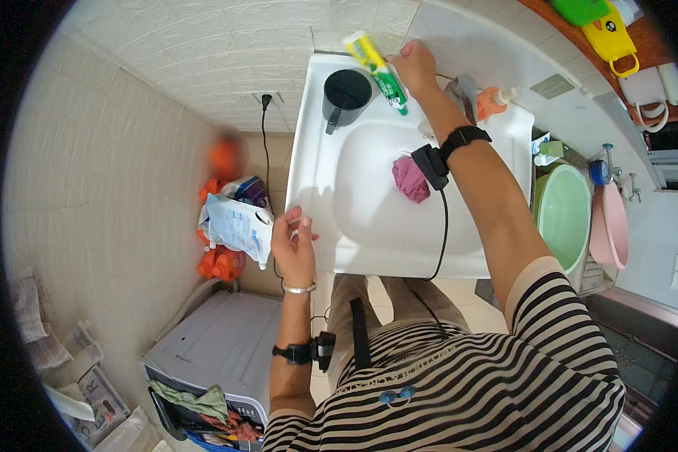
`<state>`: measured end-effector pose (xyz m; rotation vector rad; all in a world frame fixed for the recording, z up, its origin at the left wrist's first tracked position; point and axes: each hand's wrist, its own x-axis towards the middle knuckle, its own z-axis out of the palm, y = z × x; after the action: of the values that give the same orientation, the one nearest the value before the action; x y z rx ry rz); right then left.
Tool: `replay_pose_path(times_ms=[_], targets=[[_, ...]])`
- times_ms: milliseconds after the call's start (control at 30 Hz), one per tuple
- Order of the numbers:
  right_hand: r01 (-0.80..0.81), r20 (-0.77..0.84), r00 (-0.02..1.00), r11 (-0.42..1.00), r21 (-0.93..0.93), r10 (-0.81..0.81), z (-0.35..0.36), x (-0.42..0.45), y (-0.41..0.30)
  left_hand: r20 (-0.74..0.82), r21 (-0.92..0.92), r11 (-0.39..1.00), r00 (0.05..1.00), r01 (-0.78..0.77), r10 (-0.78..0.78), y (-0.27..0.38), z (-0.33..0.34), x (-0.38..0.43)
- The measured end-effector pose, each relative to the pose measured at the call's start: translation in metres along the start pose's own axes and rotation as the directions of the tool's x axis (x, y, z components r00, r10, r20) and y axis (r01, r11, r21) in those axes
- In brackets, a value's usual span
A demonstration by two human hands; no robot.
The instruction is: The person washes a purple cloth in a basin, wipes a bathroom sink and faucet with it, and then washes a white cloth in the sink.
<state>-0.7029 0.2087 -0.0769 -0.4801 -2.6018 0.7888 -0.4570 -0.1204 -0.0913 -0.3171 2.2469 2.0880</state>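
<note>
My right hand (415,68) is at the back of a white washbasin (316,169), its curled fingers against a yellow and green toothpaste tube (379,73). The tube is tilted, slightly blurred at its upper end, and looks held at its side. Just left of it a dark mug (347,96) stands on the basin's rim, handle towards me. My left hand (295,248) hovers by the basin's left edge, fingers loosely bent and apart, holding nothing. A crumpled pink cloth (411,179) lies in the bowl, partly covered by the device on my right wrist.
Behind my right forearm are a grey cloth-like item (462,93) and an orange pump bottle (491,103). Green (565,220) and pink (607,226) basins stand at the right. Detergent packs (237,226) and a grey lidded bin (220,339) are at the left. A cable hangs from my right wrist.
</note>
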Motion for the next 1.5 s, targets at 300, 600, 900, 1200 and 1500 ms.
replay_pose_path(times_ms=[300,600,900,1200,1500], targets=[[0.185,0.037,0.979,0.95,0.25,-0.2,-0.017,-0.093,0.008,0.111,0.1,0.977,0.978,-0.19,0.179,0.009,0.059,0.083],[-0.105,0.347,0.935,0.882,0.459,-0.069,-0.008,-0.257,0.043,0.236,0.274,0.87,0.906,-0.409,0.352,-0.032,0.142,0.079],[-0.547,0.662,0.749,0.583,0.601,0.02,-0.079,-0.222,0.049,0.549,0.539,0.748,0.835,-0.388,0.038,-0.054,0.139,0.031],[0.215,0.535,0.843,0.874,-0.437,0.06,-0.033,-0.215,0.211,0.453,0.498,0.832,0.892,-0.245,-0.009,-0.046,0.125,0.006],[0.036,0.473,0.878,0.995,0.096,-0.077,-0.12,-0.248,0.15,0.362,0.499,0.867,0.905,0.012,-0.222,-0.039,0.108,-0.017]])
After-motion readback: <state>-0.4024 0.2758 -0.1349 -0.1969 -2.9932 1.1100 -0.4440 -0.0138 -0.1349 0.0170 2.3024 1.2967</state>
